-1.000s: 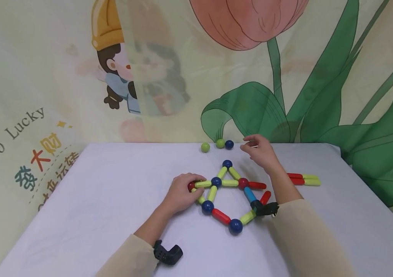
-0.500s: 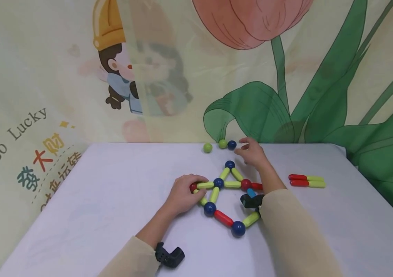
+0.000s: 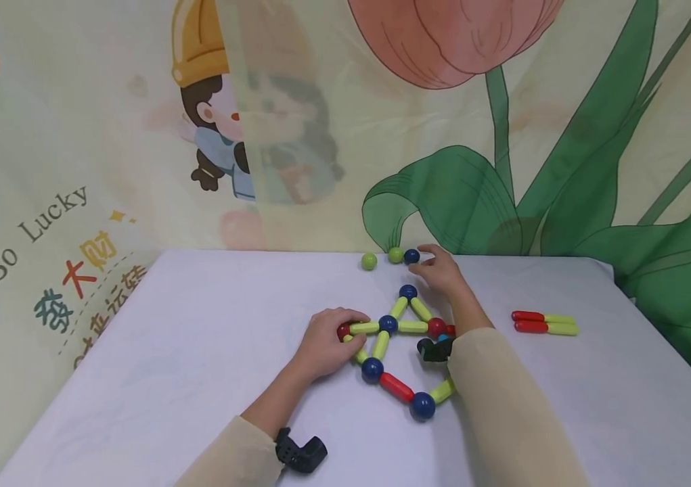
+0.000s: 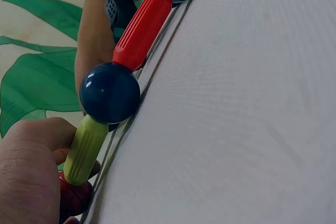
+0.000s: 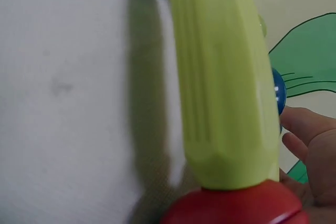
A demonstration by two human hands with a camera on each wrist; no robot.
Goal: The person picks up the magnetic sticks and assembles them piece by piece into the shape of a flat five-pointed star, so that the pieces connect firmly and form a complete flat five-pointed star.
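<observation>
In the head view a frame of magnetic rods and balls lies mid-table. My left hand (image 3: pixel 328 343) holds its left corner, thumb and fingers around the red ball (image 3: pixel 343 331). A light green rod (image 4: pixel 85 150) runs from that ball to a blue ball (image 4: pixel 110 93) in the left wrist view. At the table's far edge my right hand (image 3: pixel 439 272) reaches over the frame, fingers parted right beside a loose blue ball (image 3: pixel 411 256). The right wrist view has a green rod (image 5: pixel 223 77) and a red ball (image 5: pixel 241 205) close up, with right fingers (image 5: pixel 307 124) behind.
Two loose light green balls (image 3: pixel 369 261) sit left of the loose blue one. Rods (image 3: pixel 545 327) in red and green lie side by side on the right. A printed cloth (image 3: pixel 296 135) hangs behind the white table (image 3: pixel 211 352). My right sleeve hides the frame's right part.
My right hand has moved left to the loose blue ball, its forearm now covering more of the frame. The left hand keeps its hold, and the view has shifted slightly.
</observation>
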